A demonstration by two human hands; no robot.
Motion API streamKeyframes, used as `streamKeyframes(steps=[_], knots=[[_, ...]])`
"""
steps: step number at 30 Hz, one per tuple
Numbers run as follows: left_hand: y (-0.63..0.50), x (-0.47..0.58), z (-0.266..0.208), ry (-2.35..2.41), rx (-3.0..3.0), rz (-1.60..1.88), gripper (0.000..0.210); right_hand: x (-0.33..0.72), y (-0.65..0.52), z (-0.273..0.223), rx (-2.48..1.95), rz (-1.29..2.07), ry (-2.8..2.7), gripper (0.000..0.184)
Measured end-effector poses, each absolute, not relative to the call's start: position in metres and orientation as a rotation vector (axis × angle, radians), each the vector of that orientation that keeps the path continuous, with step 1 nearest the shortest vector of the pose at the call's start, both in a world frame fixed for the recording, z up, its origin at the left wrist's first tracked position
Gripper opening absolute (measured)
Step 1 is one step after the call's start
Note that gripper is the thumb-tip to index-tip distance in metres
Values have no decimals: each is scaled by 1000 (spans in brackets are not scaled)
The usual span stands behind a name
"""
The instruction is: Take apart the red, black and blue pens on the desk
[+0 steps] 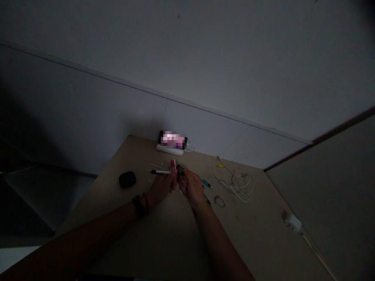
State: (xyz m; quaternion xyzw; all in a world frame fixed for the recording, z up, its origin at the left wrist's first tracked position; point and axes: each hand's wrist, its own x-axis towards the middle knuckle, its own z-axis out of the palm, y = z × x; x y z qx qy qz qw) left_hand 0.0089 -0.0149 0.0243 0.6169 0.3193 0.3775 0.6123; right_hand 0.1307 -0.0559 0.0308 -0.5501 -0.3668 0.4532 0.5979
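Observation:
Over the middle of the table, my two hands are close together. My left hand, with a dark watch on its wrist, is closed round a white pen whose dark end points left. My right hand is closed too, with its fingers at a small dark item between the hands; its kind is too dark to tell. Just beyond them are a red piece and a white piece. A blue pen lies right of my right hand, and another dark pen is partly hidden by that wrist.
A lit phone leans at the wall, behind a white bar. On the left lies a black rounded case. To the right are a coiled white cable, a small ring and a white plug-like block near the side panel.

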Motion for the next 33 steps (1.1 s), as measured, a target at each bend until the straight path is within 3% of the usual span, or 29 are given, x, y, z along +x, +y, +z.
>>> streamKeyframes(steps=[9,18,22,33], knots=[[-12,9,21,659,1380,849,70,128,-56,28,-1249,976,-930,61],[-5,12,22,589,1128,896,44,132,-57,37,-1225,979,-853,59],[1,9,27,571,1125,928,44,135,-56,41,-1159,1119,-736,58],[-15,9,36,628,1126,1044,38,128,-57,34,-1124,1003,-840,58]])
